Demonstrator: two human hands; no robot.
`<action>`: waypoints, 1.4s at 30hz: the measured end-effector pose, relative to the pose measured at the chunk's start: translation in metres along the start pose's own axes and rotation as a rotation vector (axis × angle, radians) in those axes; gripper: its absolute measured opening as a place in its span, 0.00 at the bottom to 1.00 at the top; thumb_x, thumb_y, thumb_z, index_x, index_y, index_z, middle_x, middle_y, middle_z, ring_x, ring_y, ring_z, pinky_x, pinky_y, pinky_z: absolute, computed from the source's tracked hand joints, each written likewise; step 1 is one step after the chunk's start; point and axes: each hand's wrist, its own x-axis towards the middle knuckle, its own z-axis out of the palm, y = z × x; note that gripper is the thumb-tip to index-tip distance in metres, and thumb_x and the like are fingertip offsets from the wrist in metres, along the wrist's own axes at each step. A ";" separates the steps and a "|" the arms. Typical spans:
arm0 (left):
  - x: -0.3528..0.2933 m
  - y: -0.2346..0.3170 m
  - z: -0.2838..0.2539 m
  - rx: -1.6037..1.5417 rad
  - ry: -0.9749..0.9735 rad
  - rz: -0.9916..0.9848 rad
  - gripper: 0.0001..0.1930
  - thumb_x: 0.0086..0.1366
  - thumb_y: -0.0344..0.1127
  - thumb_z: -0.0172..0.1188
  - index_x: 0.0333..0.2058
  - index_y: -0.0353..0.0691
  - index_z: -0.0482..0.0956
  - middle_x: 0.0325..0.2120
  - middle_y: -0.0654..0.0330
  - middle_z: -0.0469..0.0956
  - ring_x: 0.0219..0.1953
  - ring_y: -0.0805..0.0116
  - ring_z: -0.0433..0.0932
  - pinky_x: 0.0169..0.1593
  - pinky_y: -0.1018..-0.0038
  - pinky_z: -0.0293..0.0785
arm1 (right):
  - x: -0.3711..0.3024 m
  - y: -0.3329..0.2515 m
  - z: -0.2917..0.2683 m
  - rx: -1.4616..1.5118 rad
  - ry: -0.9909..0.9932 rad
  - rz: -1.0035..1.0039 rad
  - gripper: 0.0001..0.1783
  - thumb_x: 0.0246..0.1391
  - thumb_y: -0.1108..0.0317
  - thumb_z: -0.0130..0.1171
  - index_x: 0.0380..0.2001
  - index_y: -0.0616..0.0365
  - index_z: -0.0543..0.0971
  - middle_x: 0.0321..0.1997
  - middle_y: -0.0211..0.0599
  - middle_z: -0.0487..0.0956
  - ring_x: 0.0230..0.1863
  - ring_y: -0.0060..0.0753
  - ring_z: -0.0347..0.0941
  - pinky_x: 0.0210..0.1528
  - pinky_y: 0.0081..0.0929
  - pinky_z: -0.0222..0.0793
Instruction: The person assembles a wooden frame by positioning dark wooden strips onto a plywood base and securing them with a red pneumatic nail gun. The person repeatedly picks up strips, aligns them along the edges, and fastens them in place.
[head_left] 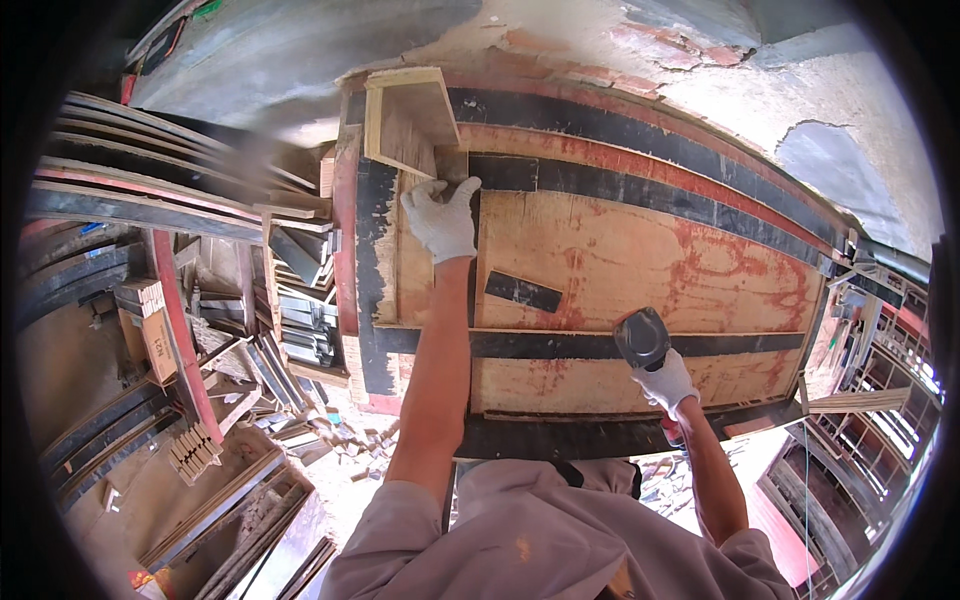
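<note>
Left hand (441, 218) presses flat, fingers spread, a small plywood offcut (405, 120) onto the red-stained plywood panel (640, 260); right hand (665, 383) grips a black power tool (642, 338), not yet applied.

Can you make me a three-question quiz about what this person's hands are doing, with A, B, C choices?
1. Where is the left hand?
A. on a small wooden piece at the board's far end
B. in a pocket
C. on the floor

2. What colour are the gloves?
A. blue
B. white
C. green

3. What is the right hand doing?
A. waving, empty
B. holding a cup
C. gripping a dark power tool

Answers: 1 A, the glove rests by the wooden piece on the plywood board. 2 B, both gloves look white. 3 C, the fingers wrap the tool's handle.
</note>
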 end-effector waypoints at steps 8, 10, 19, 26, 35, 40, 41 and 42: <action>0.066 -0.017 -0.014 0.191 -0.294 0.260 0.49 0.34 0.43 0.88 0.56 0.29 0.73 0.50 0.45 0.77 0.54 0.42 0.75 0.56 0.56 0.77 | -0.016 -0.052 -0.003 0.026 0.019 -0.635 0.22 0.50 0.66 0.72 0.49 0.59 0.80 0.33 0.44 0.86 0.33 0.48 0.85 0.37 0.34 0.78; 0.071 -0.023 -0.017 0.105 -0.501 0.176 0.50 0.36 0.42 0.88 0.58 0.29 0.72 0.52 0.47 0.78 0.56 0.44 0.76 0.57 0.58 0.77 | -0.017 -0.103 0.004 -0.174 0.174 -0.895 0.27 0.51 0.60 0.70 0.53 0.58 0.77 0.37 0.46 0.85 0.37 0.53 0.84 0.39 0.39 0.79; 0.106 -0.041 0.000 0.092 -0.796 0.121 0.41 0.46 0.45 0.85 0.58 0.38 0.78 0.54 0.56 0.81 0.56 0.63 0.79 0.60 0.67 0.78 | 0.049 -0.217 0.078 -0.717 0.024 -0.909 0.29 0.53 0.58 0.64 0.55 0.61 0.69 0.29 0.53 0.83 0.31 0.60 0.83 0.31 0.53 0.77; 0.109 -0.039 0.000 0.176 -0.904 -0.054 0.39 0.46 0.50 0.84 0.56 0.40 0.82 0.52 0.57 0.83 0.53 0.67 0.80 0.55 0.69 0.78 | 0.069 -0.239 0.109 -0.715 0.055 -0.945 0.30 0.52 0.61 0.64 0.55 0.64 0.69 0.27 0.55 0.83 0.29 0.62 0.82 0.31 0.53 0.77; 0.105 -0.048 -0.001 0.224 -0.748 0.055 0.39 0.46 0.52 0.84 0.54 0.39 0.82 0.51 0.57 0.84 0.52 0.64 0.81 0.56 0.67 0.78 | 0.063 -0.239 0.106 -0.746 0.060 -0.898 0.29 0.51 0.61 0.65 0.53 0.63 0.70 0.28 0.55 0.83 0.31 0.59 0.84 0.31 0.52 0.78; 0.106 -0.039 0.000 0.223 -0.802 0.061 0.40 0.46 0.52 0.84 0.56 0.39 0.81 0.52 0.55 0.83 0.53 0.62 0.81 0.56 0.66 0.79 | 0.072 -0.231 0.106 -0.762 0.099 -0.883 0.31 0.48 0.62 0.67 0.54 0.62 0.70 0.28 0.54 0.83 0.31 0.59 0.84 0.31 0.52 0.78; 0.105 -0.038 0.001 0.241 -0.782 0.078 0.40 0.46 0.52 0.84 0.56 0.39 0.81 0.52 0.55 0.83 0.53 0.62 0.81 0.56 0.66 0.79 | 0.072 -0.225 0.104 -0.751 0.110 -0.906 0.32 0.47 0.63 0.68 0.54 0.62 0.70 0.28 0.53 0.84 0.31 0.59 0.84 0.31 0.52 0.78; 0.105 -0.040 0.001 0.194 -0.774 0.059 0.41 0.44 0.49 0.85 0.54 0.35 0.81 0.50 0.52 0.84 0.52 0.60 0.82 0.55 0.66 0.80 | 0.070 -0.223 0.103 -0.738 0.119 -0.929 0.32 0.47 0.63 0.68 0.55 0.61 0.70 0.28 0.53 0.84 0.30 0.59 0.84 0.31 0.52 0.78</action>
